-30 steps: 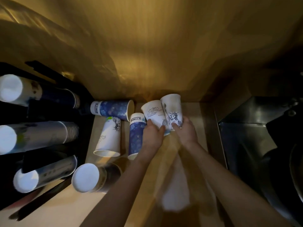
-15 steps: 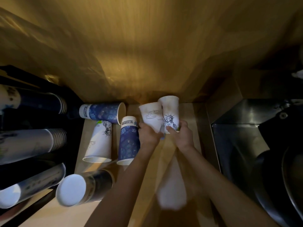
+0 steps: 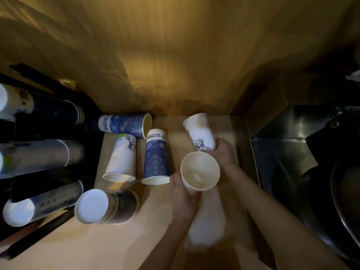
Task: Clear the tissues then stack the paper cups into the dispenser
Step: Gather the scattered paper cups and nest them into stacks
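Paper cup (image 3: 199,171) gripped in left hand (image 3: 182,191), mouth up; statue-print cup (image 3: 200,133) gripped by right hand (image 3: 224,152) over counter (image 3: 116,246). Probably light, easily crushed; better held gently around wall, not rim.

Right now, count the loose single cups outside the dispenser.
5. Blue cup on its side at the back; white cup and blue cup upside down; one in the left hand; one in the right.

Left hand (image 3: 183,193) and right hand (image 3: 224,152) each closed in a grip.
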Action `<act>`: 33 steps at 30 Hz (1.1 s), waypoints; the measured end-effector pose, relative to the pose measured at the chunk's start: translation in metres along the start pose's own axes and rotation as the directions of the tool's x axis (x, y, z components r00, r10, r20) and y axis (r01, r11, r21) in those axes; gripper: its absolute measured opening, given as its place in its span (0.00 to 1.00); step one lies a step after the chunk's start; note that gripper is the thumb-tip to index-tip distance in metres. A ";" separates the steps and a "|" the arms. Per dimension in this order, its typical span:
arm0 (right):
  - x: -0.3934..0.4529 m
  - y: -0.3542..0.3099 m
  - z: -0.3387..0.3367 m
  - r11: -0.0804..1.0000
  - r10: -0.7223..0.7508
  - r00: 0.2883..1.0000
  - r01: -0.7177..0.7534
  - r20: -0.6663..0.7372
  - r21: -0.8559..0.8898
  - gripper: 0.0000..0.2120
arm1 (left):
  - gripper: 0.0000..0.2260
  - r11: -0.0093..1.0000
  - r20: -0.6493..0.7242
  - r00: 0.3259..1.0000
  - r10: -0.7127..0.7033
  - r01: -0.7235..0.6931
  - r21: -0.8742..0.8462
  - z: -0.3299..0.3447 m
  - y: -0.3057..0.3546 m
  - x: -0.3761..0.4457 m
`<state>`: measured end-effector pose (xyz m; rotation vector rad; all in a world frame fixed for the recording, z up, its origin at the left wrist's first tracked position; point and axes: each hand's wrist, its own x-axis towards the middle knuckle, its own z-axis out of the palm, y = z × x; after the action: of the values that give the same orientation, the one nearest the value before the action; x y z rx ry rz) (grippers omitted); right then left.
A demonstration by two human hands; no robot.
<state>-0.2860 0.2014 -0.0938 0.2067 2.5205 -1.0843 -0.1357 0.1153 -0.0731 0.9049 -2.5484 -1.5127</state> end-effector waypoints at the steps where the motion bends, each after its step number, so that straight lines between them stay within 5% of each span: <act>1: -0.001 -0.001 0.001 0.999 0.007 1.000 -0.007 0.010 -0.050 0.31 | 0.30 1.000 -0.007 1.000 0.003 -0.003 0.002 -0.001 -0.004 -0.001; 4: -0.011 -0.003 0.000 0.991 0.048 0.999 -0.047 0.010 -0.129 0.35 | 0.31 1.000 0.052 0.999 0.013 -0.014 0.013 -0.005 -0.014 0.001; 8: -0.044 -0.013 -0.012 0.961 0.036 0.995 -0.009 -0.093 0.275 0.30 | 0.31 0.999 0.117 0.993 0.034 -0.035 0.011 -0.010 -0.020 -0.001; 14: -0.115 -0.025 -0.041 0.724 -0.079 0.986 0.158 -0.147 0.671 0.31 | 0.32 0.981 0.132 0.990 -0.038 0.063 -0.186 -0.020 -0.046 -0.007; 23: -0.172 0.005 0.008 0.825 -0.202 0.978 0.145 0.046 0.546 0.35 | 0.32 0.990 0.159 0.977 0.140 -0.140 -0.010 -0.027 -0.048 -0.009; 29: -0.173 0.002 0.015 0.878 -0.277 0.958 0.220 0.076 0.425 0.51 | 0.27 0.993 0.150 0.983 0.110 -0.115 0.024 -0.025 -0.057 -0.009; 33: -0.174 -0.005 0.020 0.915 -0.286 0.958 0.269 0.014 0.302 0.46 | 0.27 0.998 0.202 0.977 0.061 -0.066 0.021 -0.029 -0.056 -0.006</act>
<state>-0.1226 0.1867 -0.0321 -0.1080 2.3730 -1.5594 -0.0957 0.0761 -0.1023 0.6979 -2.7134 -1.6323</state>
